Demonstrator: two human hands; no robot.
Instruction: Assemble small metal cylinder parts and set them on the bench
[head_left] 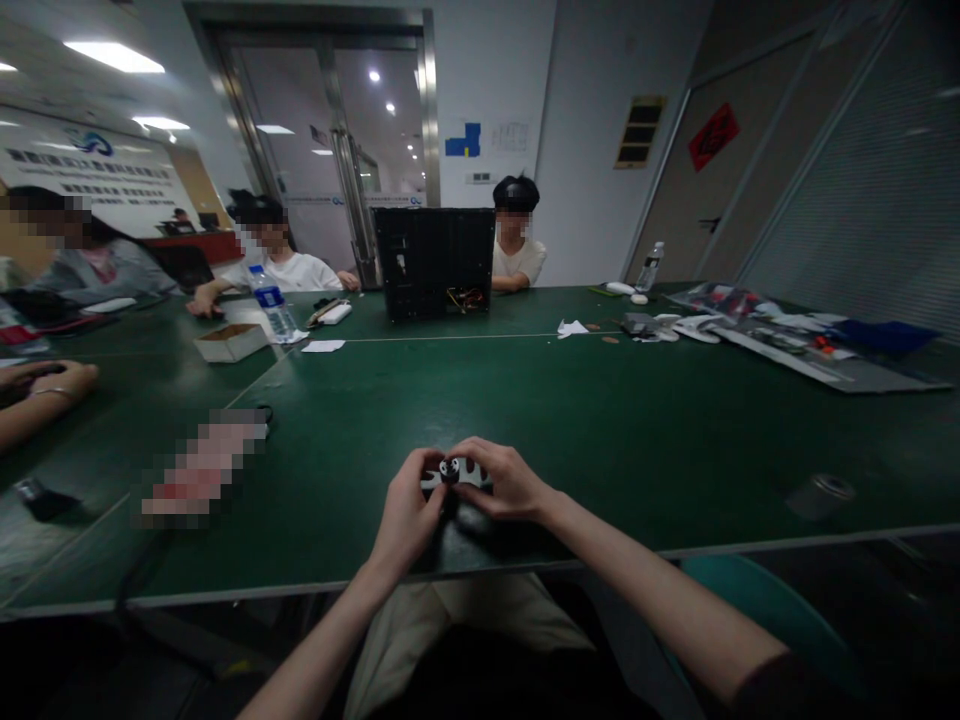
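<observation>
My left hand and my right hand meet over the near edge of the green table. Both pinch a small black and white part between their fingertips. The part is round with a dark centre, and its details are too small to name. A darker piece lies under my fingers, mostly hidden.
A black computer case stands at the table's far side. A water bottle, a cardboard box and papers lie at left. Tools and parts spread at far right. A round metal piece sits near right. Other people sit around the table.
</observation>
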